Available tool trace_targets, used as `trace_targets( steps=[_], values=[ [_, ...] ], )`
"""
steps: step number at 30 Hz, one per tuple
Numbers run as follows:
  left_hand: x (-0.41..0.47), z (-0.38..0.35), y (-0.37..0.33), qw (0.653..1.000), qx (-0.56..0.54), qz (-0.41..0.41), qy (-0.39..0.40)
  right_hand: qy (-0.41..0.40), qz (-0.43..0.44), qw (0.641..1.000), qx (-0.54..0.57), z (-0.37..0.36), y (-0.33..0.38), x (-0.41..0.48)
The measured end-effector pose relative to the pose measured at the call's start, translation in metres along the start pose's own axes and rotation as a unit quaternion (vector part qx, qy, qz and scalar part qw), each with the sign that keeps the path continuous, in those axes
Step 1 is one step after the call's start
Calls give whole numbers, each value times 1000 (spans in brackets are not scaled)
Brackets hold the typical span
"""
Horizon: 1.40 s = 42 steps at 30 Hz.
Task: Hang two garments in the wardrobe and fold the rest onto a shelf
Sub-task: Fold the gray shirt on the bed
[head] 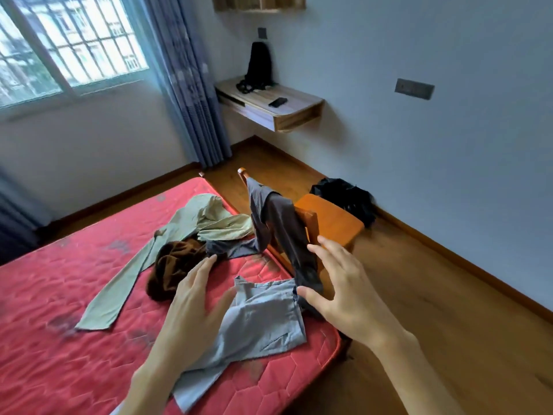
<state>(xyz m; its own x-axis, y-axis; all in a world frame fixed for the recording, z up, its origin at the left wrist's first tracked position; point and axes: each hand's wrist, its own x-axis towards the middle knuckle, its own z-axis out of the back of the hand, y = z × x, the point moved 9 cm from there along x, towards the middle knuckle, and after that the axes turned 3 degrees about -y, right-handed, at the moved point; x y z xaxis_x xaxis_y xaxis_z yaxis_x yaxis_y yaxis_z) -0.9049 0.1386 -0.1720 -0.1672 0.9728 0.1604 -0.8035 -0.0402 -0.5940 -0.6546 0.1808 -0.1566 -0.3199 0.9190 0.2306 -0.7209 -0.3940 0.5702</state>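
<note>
Hovering open hands (194,298) (344,289) over crumpled pale-blue cloth (263,322) on quilted mattress (59,295)

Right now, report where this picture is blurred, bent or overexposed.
Head view: left hand smeared by motion; window blown out white at upper left; wide-angle lens bows walls and the floor's skirting; right hand and clothes fairly sharp.

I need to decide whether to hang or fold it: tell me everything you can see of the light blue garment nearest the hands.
The light blue garment lies crumpled, unfolded, at the near right corner of the red mattress. It looks like thin woven cloth, with a seamed edge at the top and a slit-like pocket. Its lower end trails toward the mattress's near edge. The left hand is spread over its left part; the right hand is open by its top right corner, where a dark grey garment overlaps it.
</note>
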Motion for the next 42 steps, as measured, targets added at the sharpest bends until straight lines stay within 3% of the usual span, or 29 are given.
trace_targets(
  steps=[10, 19, 34, 42],
  values=[
    [7, 10, 127, 994, 1, 103, -23, 104, 59, 993, 10, -119, 41, 78],
    [33, -58, 205, 988, -45, 135, 56, 193, -2, 981, -18, -222, 16, 112],
    [17, -327, 267, 931, -93, 205, 287, 346, -230, 908, -46, -395, -194, 49],
    [10, -477, 294, 888, -81, 206, 403, 340, -438, 832, 21, -492, -331, -19]
  ],
)
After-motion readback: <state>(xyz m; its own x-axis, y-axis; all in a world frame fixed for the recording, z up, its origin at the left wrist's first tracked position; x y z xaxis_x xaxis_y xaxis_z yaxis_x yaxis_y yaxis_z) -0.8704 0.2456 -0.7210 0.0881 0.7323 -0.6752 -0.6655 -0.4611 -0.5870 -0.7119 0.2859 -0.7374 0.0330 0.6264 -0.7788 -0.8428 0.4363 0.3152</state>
